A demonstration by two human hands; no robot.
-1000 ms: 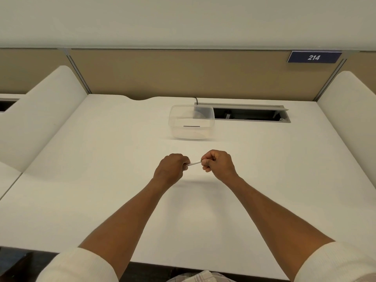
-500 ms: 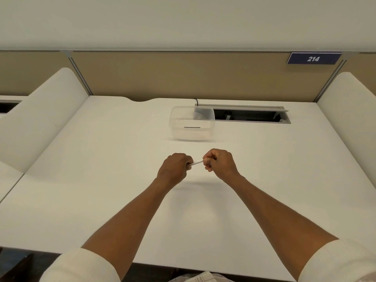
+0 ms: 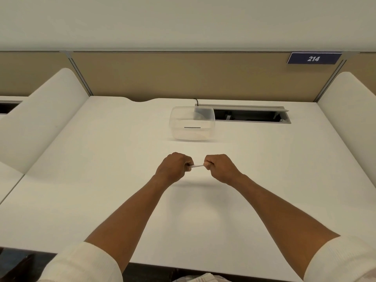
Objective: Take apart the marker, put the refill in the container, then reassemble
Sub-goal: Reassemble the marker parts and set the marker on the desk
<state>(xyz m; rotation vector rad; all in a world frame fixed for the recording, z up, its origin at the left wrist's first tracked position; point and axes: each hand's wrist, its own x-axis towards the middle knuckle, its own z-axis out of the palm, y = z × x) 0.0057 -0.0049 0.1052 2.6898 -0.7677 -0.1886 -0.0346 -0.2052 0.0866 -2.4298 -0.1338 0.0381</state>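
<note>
Left hand (image 3: 174,167): centre of the frame, just left of the middle; its fingers are curled closed around one end of the marker, knuckles up, probably to brace that end against a pull or twist.
Marker (image 3: 197,165): a thin white length bridging the gap between the two fists, held level above the surface (image 3: 101,180); only the short middle stretch shows, so which end is cap and which is barrel cannot be told.
Right hand (image 3: 218,167): just right of the middle; its fingers are closed on the other end, mirroring the first grip, which suits drawing the two parts apart along one line.
Container (image 3: 192,123): clear, open-topped, upper centre of the frame, well apart from the hands; likely set within forward reach to take the refill. A dark line shows at its near wall; what it is cannot be told.
Stage: judged as the take-apart step, refill not yet out.
</note>
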